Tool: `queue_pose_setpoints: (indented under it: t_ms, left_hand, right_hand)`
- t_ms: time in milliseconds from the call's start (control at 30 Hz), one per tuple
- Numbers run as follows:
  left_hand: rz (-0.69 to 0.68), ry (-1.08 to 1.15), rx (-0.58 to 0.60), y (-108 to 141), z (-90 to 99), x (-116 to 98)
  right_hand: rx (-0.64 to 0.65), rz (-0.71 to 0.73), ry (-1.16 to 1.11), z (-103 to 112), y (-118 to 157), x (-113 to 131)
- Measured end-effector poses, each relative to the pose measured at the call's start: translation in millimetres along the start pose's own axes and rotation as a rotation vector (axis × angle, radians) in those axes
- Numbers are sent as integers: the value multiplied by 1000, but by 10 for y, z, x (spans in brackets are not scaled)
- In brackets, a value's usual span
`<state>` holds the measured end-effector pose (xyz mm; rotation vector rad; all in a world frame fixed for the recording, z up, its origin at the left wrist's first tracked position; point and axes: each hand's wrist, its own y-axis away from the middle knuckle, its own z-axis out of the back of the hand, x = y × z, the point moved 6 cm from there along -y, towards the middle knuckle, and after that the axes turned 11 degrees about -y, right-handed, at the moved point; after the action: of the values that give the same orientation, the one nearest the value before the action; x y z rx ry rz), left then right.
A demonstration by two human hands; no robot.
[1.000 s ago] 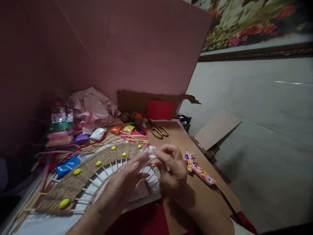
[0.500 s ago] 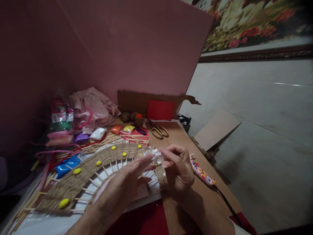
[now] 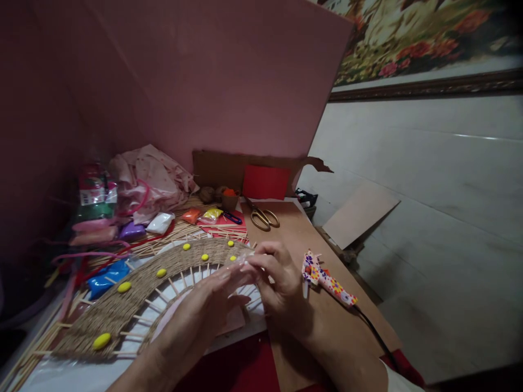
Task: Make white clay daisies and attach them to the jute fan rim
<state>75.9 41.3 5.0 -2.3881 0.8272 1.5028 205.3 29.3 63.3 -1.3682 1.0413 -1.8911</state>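
Observation:
A woven twine arc [image 3: 92,311] on wooden sticks lies on the table, dotted with yellow oval pieces [image 3: 124,287]. Above its right part my left hand [image 3: 204,305] has its fingers stretched forward, holding a crumpled clear plastic packet [image 3: 242,260]. My right hand [image 3: 281,286] meets the left fingertips, its thumb and fingers curled together at the packet. Whatever lies between those right fingertips is hidden. A flower-patterned glue gun [image 3: 330,283] with a black cord rests on the brown board to the right of my right hand.
Gold-handled scissors [image 3: 265,219] lie at the board's far end. Behind the arc are bags of coloured clay, white [image 3: 160,222], blue [image 3: 108,276] and purple [image 3: 132,231] among them, and loose sticks. A red card [image 3: 266,182] leans against cardboard at the back.
My right hand has moved left and closed in on the left fingertips. White bits seen between the hands are now covered, and more of the glue gun shows. The view has shifted slightly.

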Motion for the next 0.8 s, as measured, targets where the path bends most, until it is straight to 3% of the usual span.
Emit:
queue_pose_setpoints:
  t_ms: [67,133,200,267,333,400,567,667,800]
  left_hand:
    - [14,4,18,-9,6,21]
    - [48,27,43,-12,3,35]
    - [52,43,48,-7,-3,22]
    - [36,24,40,2,-17,0]
    - [19,-11,20,12,-31,-18]
    - [20,-27,10,19,-46,-28]
    - [59,23,27,16,-34,-21]
    - [55,38,27,-5,15,21]
    - [-16,-2,6,-42,63,68]
  right_hand:
    - [-42,-81,-44,22,-14,-61]
    - [-233,-164,-78,143,-6,-134]
    - [-331,-169,-79,208,11,-151]
    - [-257,-77,-42,163,3,-91]
    - [-83,-10,-18,44,-7,-35]
    - [-5,-50,-41,-18,-13,-47]
    - [-299,-301,-295,140,0,-241]
    - [-324,-400,-451,129,18,-338]
    - [-378,-407,-495,151,44,-387]
